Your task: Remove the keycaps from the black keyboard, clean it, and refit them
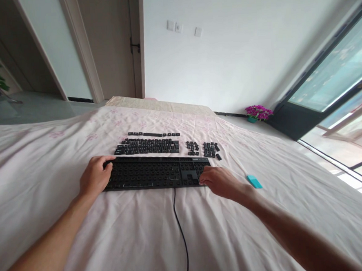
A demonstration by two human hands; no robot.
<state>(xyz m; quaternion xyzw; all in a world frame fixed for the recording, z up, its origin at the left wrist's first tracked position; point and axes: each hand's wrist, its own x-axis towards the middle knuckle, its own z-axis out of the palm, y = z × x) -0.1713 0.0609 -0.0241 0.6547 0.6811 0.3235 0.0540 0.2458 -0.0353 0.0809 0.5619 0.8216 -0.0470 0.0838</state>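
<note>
Both grips rest on the black keyboard frame (157,173), one at each end. My left hand (94,175) curls over the left edge, fingers bent around the corner and thumb laid along the near side; the grip is closed loosely on that end of the frame. My right hand (219,181) lies flat on the right end, fingers together and pointing left, pressing on the surface rather than pinching anything.

Head view, single camera: the keyboard frame lies flat on a bed sheet (144,236), pale with faint pink print, long side across my view. Its keys appear removed, leaving bare sockets. A black cable (180,229) runs from its near edge toward me. Just beyond the frame, loose black keycaps (147,146) lie in rows matching the main block, with a thin row farther back and two smaller clusters (211,149) to the right. Lettering on the caps is too small to read; no brand mark can be made out. A small turquoise block (254,181) lies on the sheet near my right wrist, apart from the frame.
</note>
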